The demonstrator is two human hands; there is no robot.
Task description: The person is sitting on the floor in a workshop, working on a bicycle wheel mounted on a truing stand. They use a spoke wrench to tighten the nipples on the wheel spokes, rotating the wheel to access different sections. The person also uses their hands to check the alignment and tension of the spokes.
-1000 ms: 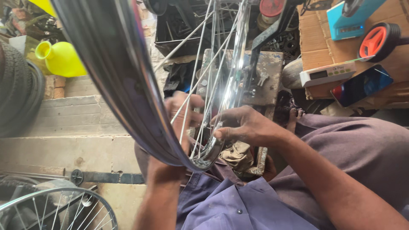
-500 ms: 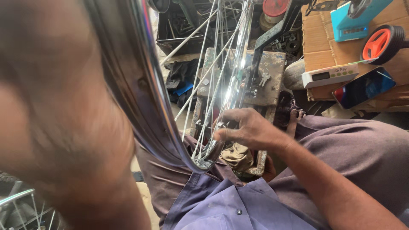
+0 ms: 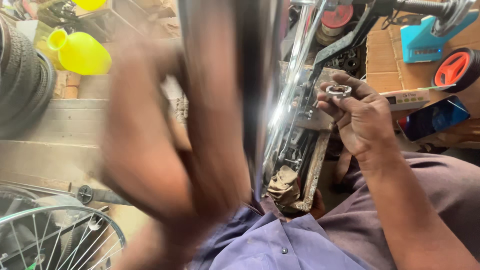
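Observation:
My right hand (image 3: 361, 116) is raised to the right of a shiny chrome bicycle rim (image 3: 287, 100) and pinches a small round metal ring (image 3: 339, 91) between thumb and fingertips. My left arm and hand (image 3: 165, 145) fill the middle of the view as a heavy blur, right against the dark side of the wheel; whether the hand grips the wheel cannot be told. The rim stands on edge between my knees. A crumpled tan rag (image 3: 284, 186) lies at its lower end on a rusty metal stand (image 3: 314, 170).
A yellow plastic jug (image 3: 82, 51) and stacked black tyres (image 3: 22, 85) sit at the left. Another spoked wheel (image 3: 55, 240) lies at the lower left. Cardboard boxes (image 3: 385, 60), a blue box (image 3: 430, 42) and a small red-hubbed wheel (image 3: 457, 70) stand at the right.
My right hand has lifted from the wheel's hub area up and to the right, now holding the metal ring. My left arm has swung across the view, and the wheel has turned edge-on.

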